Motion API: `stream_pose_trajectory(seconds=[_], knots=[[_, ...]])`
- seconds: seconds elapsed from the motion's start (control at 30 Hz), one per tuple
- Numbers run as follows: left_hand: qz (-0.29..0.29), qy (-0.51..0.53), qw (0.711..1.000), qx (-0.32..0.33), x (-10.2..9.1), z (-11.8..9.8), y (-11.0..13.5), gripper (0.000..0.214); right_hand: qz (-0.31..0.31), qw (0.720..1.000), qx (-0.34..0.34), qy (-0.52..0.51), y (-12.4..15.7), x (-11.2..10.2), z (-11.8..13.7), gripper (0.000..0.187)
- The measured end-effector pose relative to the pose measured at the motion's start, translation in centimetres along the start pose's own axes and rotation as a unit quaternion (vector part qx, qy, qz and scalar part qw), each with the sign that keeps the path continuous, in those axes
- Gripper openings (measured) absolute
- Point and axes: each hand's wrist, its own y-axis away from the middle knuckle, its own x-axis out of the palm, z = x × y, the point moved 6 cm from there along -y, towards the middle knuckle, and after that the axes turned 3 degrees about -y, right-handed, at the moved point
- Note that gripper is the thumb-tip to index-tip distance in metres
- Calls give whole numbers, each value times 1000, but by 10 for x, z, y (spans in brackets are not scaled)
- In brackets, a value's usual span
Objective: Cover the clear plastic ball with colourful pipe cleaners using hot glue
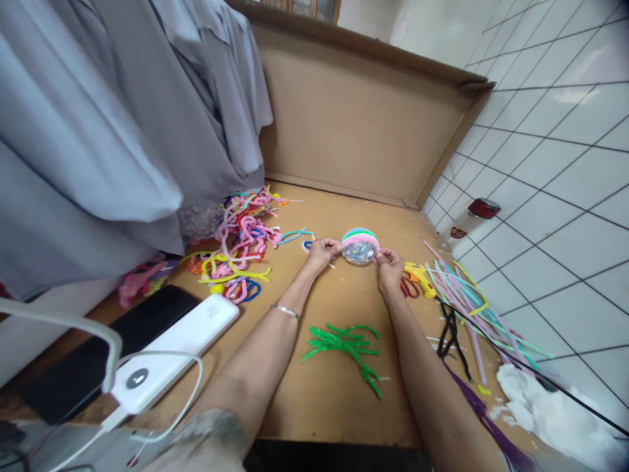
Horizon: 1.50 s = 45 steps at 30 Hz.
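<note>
White rectangular power bank (189,337) lies nearest, lower left. Farther off, the left hand (324,253) and right hand (390,267), set apart, pinch opposite sides of a round, clear-bottomed piece (360,252) banded with blue, green and pink fuzzy strands, over the brown tabletop (344,301); uneven pulling or a slackened pinch could let the pink band slip.

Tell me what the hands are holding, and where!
A round, see-through piece with blue, green and pink bands: the left hand pinches its left edge, the right hand its right edge.
</note>
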Motion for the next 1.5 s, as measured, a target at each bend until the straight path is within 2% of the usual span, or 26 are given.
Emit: stream_pose_trajectory(seconds=[0.2,0.53,0.7,0.87,1.1,1.5], knots=[[4,11,1000,-19,-2,0,0,30,20,1000,-3,13,1,2,6,24],[32,58,997,-49,-7,3,-4,44,46,996,30,-76,2,6,2,26],[38,51,996,-65,-11,5,-7,46,51,991,63,-107,4,7,-1,31],[33,33,997,-58,-12,3,-6,47,62,992,49,-101,5,8,1,30],[17,20,999,-38,-8,-2,-2,35,61,994,59,-69,7,8,4,29],[-3,-8,997,-77,-4,-1,-1,16,66,991,72,-96,10,10,10,21]])
